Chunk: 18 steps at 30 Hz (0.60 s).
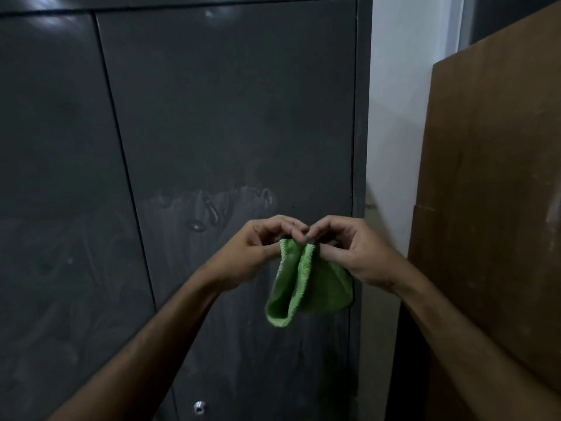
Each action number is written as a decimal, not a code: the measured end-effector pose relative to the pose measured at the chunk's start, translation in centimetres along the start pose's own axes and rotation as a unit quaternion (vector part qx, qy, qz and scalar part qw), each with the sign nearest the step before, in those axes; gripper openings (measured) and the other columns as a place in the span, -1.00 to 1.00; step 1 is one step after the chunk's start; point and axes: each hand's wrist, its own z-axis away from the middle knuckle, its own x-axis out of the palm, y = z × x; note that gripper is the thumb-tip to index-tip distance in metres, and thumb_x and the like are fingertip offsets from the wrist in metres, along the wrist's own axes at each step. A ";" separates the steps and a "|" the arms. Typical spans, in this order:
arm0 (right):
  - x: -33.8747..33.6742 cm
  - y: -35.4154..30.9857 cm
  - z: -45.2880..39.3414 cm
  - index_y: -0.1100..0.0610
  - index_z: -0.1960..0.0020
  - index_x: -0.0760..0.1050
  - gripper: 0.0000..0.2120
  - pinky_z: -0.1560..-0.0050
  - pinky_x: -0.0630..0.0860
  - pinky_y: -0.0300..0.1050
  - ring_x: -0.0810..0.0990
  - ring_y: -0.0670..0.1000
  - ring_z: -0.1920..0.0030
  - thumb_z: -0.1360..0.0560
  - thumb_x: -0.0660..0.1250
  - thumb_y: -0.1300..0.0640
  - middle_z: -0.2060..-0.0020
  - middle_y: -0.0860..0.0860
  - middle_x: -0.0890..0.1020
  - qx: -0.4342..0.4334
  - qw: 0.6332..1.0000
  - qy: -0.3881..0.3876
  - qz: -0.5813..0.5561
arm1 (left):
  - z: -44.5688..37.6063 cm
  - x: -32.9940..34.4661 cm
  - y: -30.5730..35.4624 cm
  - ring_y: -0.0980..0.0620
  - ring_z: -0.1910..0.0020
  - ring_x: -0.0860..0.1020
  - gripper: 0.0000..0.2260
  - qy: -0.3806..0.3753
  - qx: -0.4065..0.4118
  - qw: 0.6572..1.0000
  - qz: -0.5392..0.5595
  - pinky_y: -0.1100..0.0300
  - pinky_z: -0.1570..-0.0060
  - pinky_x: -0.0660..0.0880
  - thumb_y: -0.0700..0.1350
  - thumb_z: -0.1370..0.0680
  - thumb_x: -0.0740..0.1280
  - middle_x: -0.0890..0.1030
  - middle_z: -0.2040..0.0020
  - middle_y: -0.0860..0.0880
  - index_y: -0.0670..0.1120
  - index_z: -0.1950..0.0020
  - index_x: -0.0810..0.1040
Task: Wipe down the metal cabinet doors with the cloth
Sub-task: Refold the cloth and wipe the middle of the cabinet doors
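Note:
A tall dark grey metal cabinet fills the left and middle of the head view. Its right door [230, 123] shows streaky wipe marks around a small handle [212, 212], and its left door [54, 177] lies beyond a vertical seam. In front of the right door hangs a green cloth [306, 287], folded over on itself. My left hand [258, 253] pinches one top corner of the cloth. My right hand [352, 253] pinches the other top corner right beside it. Both hands are held apart from the door surface.
A large brown board [491, 208] leans at the right, close to the cabinet's side. A white wall [397, 117] shows in the gap between them. A small silver lock [198, 407] sits low on the right door.

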 end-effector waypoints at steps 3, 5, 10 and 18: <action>0.7 0.6 -0.1 0.15 -0.04 0.62 -0.83 -0.19 0.61 0.18 0.67 0.09 -0.13 -0.49 0.48 0.11 -0.10 0.09 0.68 -0.009 0.999 0.015 0.029 | -0.1 0.7 -1.0 -0.07 -0.16 0.63 -0.74 0.070 -0.026 0.997 0.019 0.05 -0.14 0.62 -0.28 -0.55 0.46 0.58 -0.34 -0.16 -0.15 -0.21 0.54; 1.1 1.1 -0.3 0.19 -0.03 0.61 -0.86 -0.15 0.62 0.18 0.69 0.05 -0.05 -0.52 0.50 0.16 -0.01 0.15 0.69 0.001 1.000 0.027 0.015 | -0.1 0.9 -1.5 -0.11 -0.05 0.59 -0.69 0.126 -0.070 0.990 0.002 0.04 -0.02 0.62 -0.26 -0.56 0.48 0.57 -0.36 -0.19 -0.06 -0.21 0.47; 1.1 1.5 -0.6 0.17 -0.03 0.56 -0.85 0.07 0.62 0.13 0.63 0.08 0.14 -0.53 0.49 0.17 0.09 0.24 0.64 0.035 0.997 0.070 0.017 | 0.9 1.9 -0.1 -0.09 -0.11 0.69 -0.56 0.060 -0.256 0.963 0.056 0.10 -0.03 0.62 0.20 -0.68 0.18 0.73 -0.13 -0.10 -0.10 -0.20 0.67; 0.4 1.7 0.5 0.19 -0.14 0.64 -0.68 0.14 0.61 -0.11 0.70 0.16 0.05 -0.64 0.32 -0.05 0.06 0.12 0.73 0.234 0.969 0.069 -0.037 | 0.8 0.2 -2.6 -0.08 -0.12 0.68 -0.77 0.008 -0.212 0.977 -0.008 -0.03 -0.10 0.62 -0.24 -0.62 0.42 0.71 -0.16 -0.15 -0.08 -0.26 0.62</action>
